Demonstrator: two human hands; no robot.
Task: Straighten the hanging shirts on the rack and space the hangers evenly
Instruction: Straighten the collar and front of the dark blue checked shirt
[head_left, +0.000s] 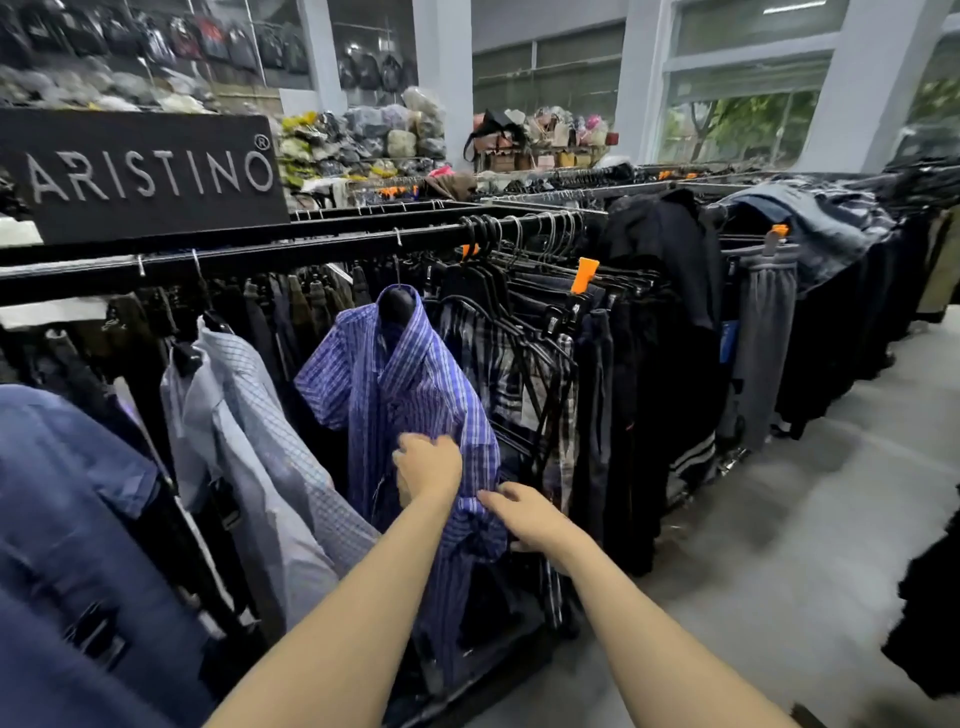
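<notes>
Landmark: the long black metal rail (322, 252) is taken as the reference for everything here, with a black brand sign (140, 174) perched just above its left part.

Far left under the rail: a dark blue denim-look shirt (67, 467) is hung low and pretty slouched.

Left of centre under the rail: a pale grey-white checked shirt (249, 415) is seen tilted on its hanger, near the blue one but not touching it as far as can be told.

Centre under the rail: the blue-and-white plaid short-sleeve shirt (405, 374) is the one being worked on, hung from a black hanger, with a clear gap of bare rail on either side of its hook.

Left hand (428, 467): laid on the plaid front with fingers curled into the cloth, so fabric looks gripped.

Right hand (524, 514): fingers spread fairly wide, pressed on the bunched lower edge of the same shirt; a real grip can't be told.

Right under the rail: a tight clump of black hangers with dark garments (545, 291).

Step in hand: probably smoothing the plaid front.

Next move: the hem likely needs tugging flat, then the crowded right-hand hangers need spreading.
</notes>
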